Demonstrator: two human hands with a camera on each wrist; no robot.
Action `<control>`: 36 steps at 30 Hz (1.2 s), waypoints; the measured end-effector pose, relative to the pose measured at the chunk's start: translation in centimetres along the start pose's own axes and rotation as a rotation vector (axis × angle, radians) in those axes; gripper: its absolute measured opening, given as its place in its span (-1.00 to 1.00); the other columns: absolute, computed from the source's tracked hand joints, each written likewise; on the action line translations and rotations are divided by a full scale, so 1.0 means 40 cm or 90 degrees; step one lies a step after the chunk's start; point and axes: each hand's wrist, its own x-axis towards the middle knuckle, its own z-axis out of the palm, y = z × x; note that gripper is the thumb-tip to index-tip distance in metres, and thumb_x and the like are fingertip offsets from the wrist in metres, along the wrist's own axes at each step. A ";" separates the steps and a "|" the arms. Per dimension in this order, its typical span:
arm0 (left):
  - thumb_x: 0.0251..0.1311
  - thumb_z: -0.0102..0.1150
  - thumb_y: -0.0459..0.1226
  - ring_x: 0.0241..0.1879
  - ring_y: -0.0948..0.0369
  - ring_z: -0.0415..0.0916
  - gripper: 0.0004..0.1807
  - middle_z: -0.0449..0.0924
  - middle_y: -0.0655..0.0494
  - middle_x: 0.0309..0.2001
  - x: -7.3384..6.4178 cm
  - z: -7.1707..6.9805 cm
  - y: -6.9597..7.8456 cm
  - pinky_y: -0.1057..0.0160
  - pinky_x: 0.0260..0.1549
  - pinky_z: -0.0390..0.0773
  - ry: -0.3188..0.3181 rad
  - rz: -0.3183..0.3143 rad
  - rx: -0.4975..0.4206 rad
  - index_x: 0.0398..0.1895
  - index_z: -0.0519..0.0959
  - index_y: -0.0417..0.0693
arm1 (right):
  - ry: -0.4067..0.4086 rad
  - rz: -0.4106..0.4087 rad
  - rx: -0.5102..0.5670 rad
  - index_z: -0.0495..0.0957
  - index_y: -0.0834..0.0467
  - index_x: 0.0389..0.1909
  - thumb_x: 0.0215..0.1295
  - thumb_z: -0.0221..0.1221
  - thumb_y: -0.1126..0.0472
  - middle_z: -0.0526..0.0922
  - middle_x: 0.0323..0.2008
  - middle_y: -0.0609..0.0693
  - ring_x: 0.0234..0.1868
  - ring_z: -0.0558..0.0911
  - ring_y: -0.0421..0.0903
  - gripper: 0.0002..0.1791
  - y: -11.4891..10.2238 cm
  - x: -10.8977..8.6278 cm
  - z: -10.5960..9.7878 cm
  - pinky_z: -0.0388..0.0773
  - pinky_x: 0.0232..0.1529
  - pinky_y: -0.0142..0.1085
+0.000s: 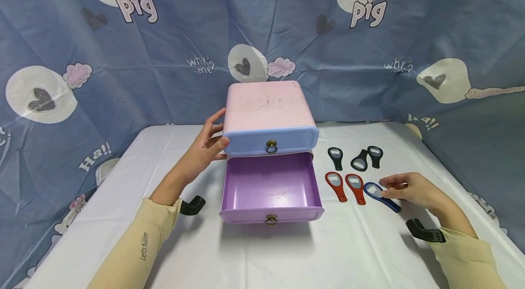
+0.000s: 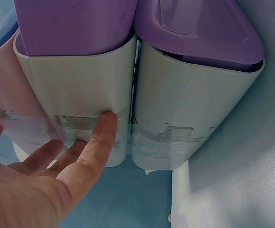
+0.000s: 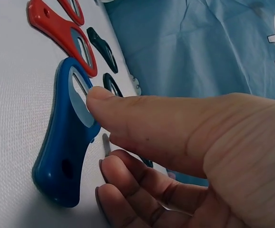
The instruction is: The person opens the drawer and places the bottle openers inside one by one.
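A small drawer cabinet stands mid-table, its top casing (image 1: 266,104) pink, with a closed blue drawer (image 1: 246,141) beneath. Below that, a purple drawer (image 1: 270,218) is pulled out, with nothing seen inside. My left hand (image 1: 203,145) rests against the cabinet's left side, fingers extended. On the right, my right hand (image 1: 414,188) hovers over a blue bottle opener (image 1: 389,203), which lies on the cloth. In the right wrist view the thumb (image 3: 106,107) is at the opener's metal insert and the other fingers bend loosely beside it; contact is unclear.
Two red bottle openers (image 1: 356,188) lie left of the blue one. Three black bottle openers (image 1: 335,157) are behind them. A patterned blue curtain (image 1: 172,52) hangs behind the white tablecloth (image 1: 287,261). A further purple drawer (image 2: 204,28) shows in the left wrist view.
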 end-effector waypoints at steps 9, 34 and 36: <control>0.62 0.10 0.07 0.59 -0.17 0.23 -0.17 0.03 -0.13 0.66 -0.001 -0.001 0.000 -0.35 0.25 0.56 -0.001 -0.001 0.001 0.73 -0.13 0.65 | 0.011 -0.001 0.008 0.62 0.46 0.24 0.32 0.50 0.13 0.67 -0.26 -0.07 -0.23 0.52 -0.22 -0.38 -0.006 -0.002 0.010 0.47 -0.27 -0.39; 0.63 0.09 0.04 0.59 -0.18 0.24 -0.18 0.04 -0.13 0.65 -0.002 0.001 0.003 -0.35 0.25 0.57 -0.001 0.000 0.002 0.74 -0.13 0.64 | 0.067 -0.037 -0.082 0.72 0.43 0.07 0.17 0.59 0.15 0.77 -0.25 0.04 -0.24 0.50 -0.14 -0.45 -0.019 0.006 0.024 0.38 -0.28 -0.35; 0.63 0.09 0.04 0.59 -0.18 0.24 -0.17 0.04 -0.13 0.65 -0.002 0.001 0.003 -0.36 0.25 0.56 -0.001 -0.001 0.002 0.74 -0.13 0.64 | 0.069 -0.039 -0.085 0.72 0.43 0.05 0.17 0.59 0.17 0.76 -0.25 0.05 -0.23 0.50 -0.12 -0.47 -0.023 0.006 0.024 0.38 -0.29 -0.34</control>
